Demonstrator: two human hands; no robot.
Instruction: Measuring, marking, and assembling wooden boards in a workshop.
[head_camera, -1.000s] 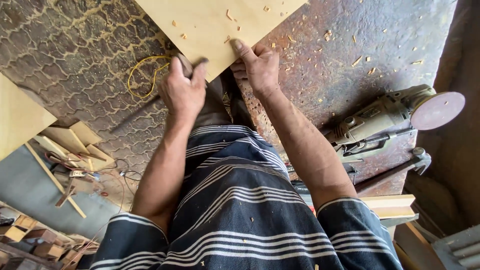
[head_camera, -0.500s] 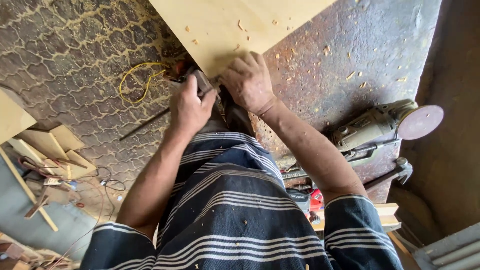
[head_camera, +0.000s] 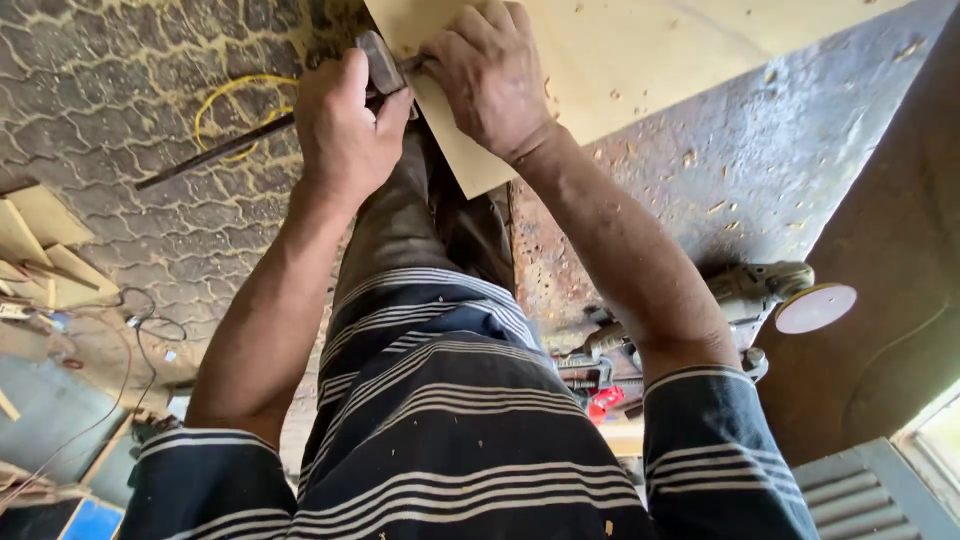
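While the head camera looks straight down past the striped shirt (head_camera: 440, 440), both hands meet at the near corner of a pale plywood board (head_camera: 640, 60), which lies on the rusty metal table (head_camera: 760, 170) and juts over its edge toward the person. The left hand (head_camera: 345, 130) is closed in a fist around a small dark tool (head_camera: 382, 62) — it looks like the head of a hammer or a block, I cannot tell which — and the tool touches the left edge of the board just beside the corner. The right hand (head_camera: 490, 75) lies on top of the board, fingers curled and pressing close to the same edge, almost touching the tool; whether it pinches something small there is hidden. So the board lies ahead and to the right of the left hand, its edge running away from the body. To the right, well apart, a disc sander (head_camera: 790, 295) rests on the table — on the patterned floor (head_camera: 120, 120) to the left are a yellow cord (head_camera: 235, 95), a dark rod (head_camera: 215, 152) and wood offcuts (head_camera: 45, 250).
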